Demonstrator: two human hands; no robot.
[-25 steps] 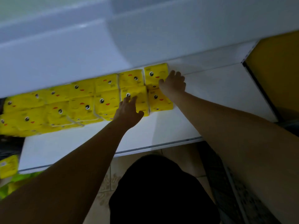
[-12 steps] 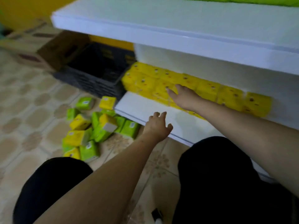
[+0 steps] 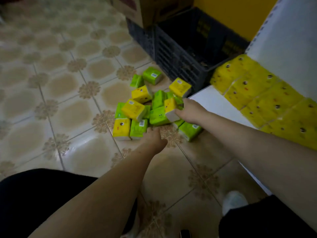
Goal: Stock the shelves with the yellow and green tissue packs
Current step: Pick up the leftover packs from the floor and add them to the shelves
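Downward, we looked at a tiled floor (image 3: 72, 93) where a loose pile of yellow and green tissue packs (image 3: 151, 107) lay just left of the bottom shelf (image 3: 214, 103). Our right hand (image 3: 190, 111) was at the right side of the pile and held a yellow pack (image 3: 170, 107), with the fingers curled round it; the pack was tilted, its white end turned toward us. Our left hand (image 3: 153, 139) reached to the near edge of the pile, beside a green pack (image 3: 138, 128) and a yellow pack with a printed face (image 3: 121, 128), both standing on the floor. We could not tell how its fingers lay, since the back of the hand hid them, nor whether they touched either pack.

On the shelf, a row of yellow packs (image 3: 267, 98) was stacked against the white back panel (image 3: 291, 42), running from the far left end toward the near right. The front strip of the shelf board lay bare and white.

Beyond the pile stood a dark plastic crate (image 3: 180, 54), with a brown cardboard box (image 3: 151, 9) touching its far left corner. Behind the crate we noted a yellow wall (image 3: 231, 12). Near the bottom edge we saw our dark trouser legs (image 3: 34, 203) and a white shoe (image 3: 234, 200).
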